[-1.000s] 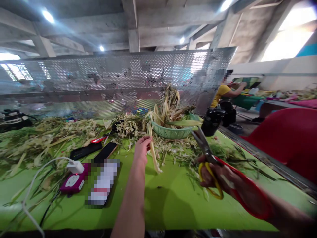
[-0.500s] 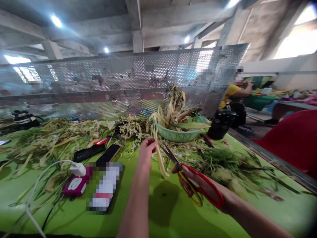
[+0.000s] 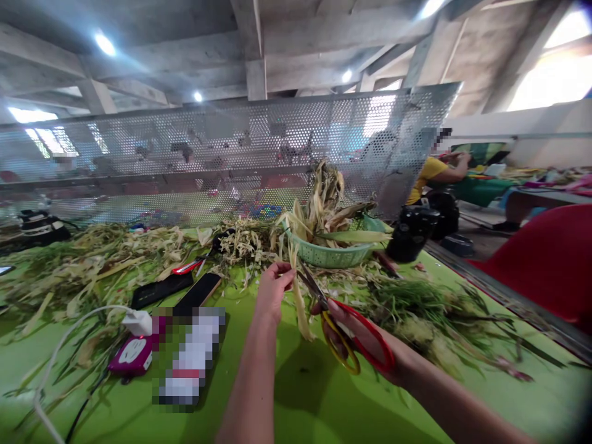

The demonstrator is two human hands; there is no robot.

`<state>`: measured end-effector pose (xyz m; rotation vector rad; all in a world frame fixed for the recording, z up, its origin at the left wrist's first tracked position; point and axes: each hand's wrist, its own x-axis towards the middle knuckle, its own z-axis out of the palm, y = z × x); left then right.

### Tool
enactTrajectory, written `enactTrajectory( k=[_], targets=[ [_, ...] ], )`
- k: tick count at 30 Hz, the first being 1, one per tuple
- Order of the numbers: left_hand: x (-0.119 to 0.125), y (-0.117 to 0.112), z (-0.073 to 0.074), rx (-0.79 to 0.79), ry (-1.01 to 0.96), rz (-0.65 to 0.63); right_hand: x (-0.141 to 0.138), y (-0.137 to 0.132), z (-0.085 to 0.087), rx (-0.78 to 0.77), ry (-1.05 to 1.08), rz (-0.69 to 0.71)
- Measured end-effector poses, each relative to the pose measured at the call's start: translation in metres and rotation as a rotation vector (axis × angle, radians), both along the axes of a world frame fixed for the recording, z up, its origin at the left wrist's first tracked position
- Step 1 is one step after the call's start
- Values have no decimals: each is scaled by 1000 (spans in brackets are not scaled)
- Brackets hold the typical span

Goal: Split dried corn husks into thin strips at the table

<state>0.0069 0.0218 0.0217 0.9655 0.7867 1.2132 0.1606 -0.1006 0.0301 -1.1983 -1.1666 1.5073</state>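
Between thumb and fingers, my left hand (image 3: 274, 285) pinches a pale strip of dried corn husk (image 3: 301, 311), which hangs down toward the green tabletop and also sticks up above the fingers. My right hand (image 3: 354, 327) grips a pair of scissors (image 3: 380, 348) with one red and one yellow handle loop. The scissor blades point up and left, close to the upper part of the strip; whether they touch it I cannot tell. Just beyond both hands stands a light green plastic basket (image 3: 333, 254) piled with dried husks (image 3: 326, 197).
Loose husk scraps (image 3: 115, 253) cover the back left of the table, with red-handled scissors (image 3: 187, 266) there. Phones (image 3: 197, 295) and a purple charging box (image 3: 132, 354) lie at left. Green stalks (image 3: 416, 302) lie at right. A perforated metal screen (image 3: 222, 154) stands behind; a person in yellow (image 3: 428, 176) sits beyond.
My right hand has moved left with the scissors, bringing the blades nearer the strip. My left hand keeps its pinch on the strip, nearly in place. The view has shifted slightly.
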Motion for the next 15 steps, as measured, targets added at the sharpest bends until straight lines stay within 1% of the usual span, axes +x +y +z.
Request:
enactTrajectory(
  k=[6,10,15],
  targets=[
    [1,-2,0,4,-12,-31,-3,4,2,9,61,-25],
    [2,-2,-1,9,4,-49,-4,6,0,-12,109,-34],
    [4,-2,-2,2,-3,-41,-4,7,-3,1,154,-29]
  ],
)
